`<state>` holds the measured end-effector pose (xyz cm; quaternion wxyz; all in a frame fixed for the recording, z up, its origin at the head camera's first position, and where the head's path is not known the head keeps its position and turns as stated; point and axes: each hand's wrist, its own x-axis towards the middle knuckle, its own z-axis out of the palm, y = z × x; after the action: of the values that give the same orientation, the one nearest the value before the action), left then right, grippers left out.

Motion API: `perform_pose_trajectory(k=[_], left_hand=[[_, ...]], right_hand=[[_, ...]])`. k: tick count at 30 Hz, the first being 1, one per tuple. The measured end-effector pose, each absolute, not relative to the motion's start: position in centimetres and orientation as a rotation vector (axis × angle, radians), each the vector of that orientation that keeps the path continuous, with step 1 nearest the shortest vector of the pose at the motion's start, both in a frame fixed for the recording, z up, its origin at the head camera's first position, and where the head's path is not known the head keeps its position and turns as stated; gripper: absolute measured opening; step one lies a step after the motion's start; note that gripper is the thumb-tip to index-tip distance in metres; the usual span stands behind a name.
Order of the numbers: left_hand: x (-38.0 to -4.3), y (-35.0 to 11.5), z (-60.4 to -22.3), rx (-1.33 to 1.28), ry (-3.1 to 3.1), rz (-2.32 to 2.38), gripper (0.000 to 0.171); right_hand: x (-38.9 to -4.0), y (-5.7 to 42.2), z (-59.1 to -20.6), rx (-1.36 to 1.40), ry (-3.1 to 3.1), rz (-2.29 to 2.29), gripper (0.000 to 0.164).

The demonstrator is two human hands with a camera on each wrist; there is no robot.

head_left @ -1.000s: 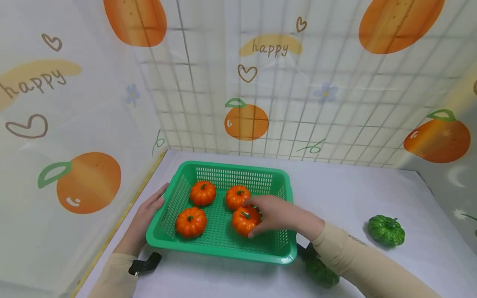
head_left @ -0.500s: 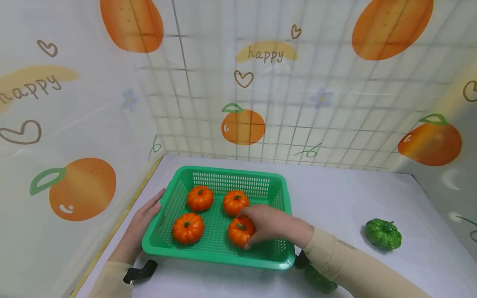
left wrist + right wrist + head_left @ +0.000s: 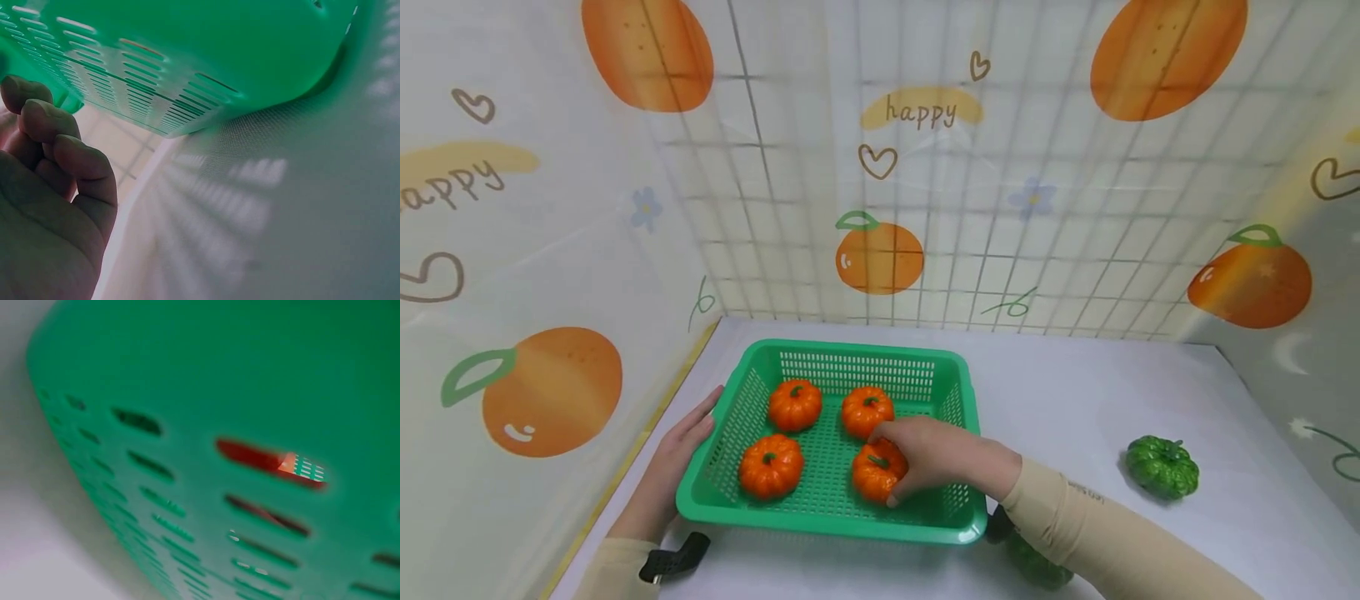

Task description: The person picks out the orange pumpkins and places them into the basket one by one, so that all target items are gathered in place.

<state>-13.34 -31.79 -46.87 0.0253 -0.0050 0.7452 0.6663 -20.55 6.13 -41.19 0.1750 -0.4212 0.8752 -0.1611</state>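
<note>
A green plastic basket (image 3: 827, 527) with slotted walls stands on the white table, holding several small orange pumpkins. My right hand (image 3: 928, 454) reaches over its right rim and grips the front-right orange pumpkin (image 3: 874, 479), thumb at the near side and fingers at the far side. Beside it are the back-right pumpkin (image 3: 867, 412), the back-left pumpkin (image 3: 795, 405) and the front-left pumpkin (image 3: 771, 467). My left hand (image 3: 673, 458) rests along the basket's left outer side; in the left wrist view its fingers (image 3: 84, 159) are loosely bent beside the slotted wall. Slots hide my right hand's grip in the right wrist view.
A green pumpkin (image 3: 1162, 467) lies on the table (image 3: 1075, 392) at the right. Another green pumpkin (image 3: 1033, 562) is partly hidden under my right forearm. A printed curtain (image 3: 775, 250) and wire grid stand behind the table.
The basket, pumpkins and both hands shift slightly left and down in the view, along with the background. My right hand keeps the same grip on the pumpkin.
</note>
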Motion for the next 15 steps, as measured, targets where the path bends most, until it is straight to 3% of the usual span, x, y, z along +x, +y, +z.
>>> perform_pose_trajectory(k=[15], left_hand=[[-13.78, -31.98, -47.39, 0.013, 2.29, 2.072, 0.052]], right_hand=[[-20.49, 6.26, -41.05, -1.158, 2.494, -0.427, 0.072]])
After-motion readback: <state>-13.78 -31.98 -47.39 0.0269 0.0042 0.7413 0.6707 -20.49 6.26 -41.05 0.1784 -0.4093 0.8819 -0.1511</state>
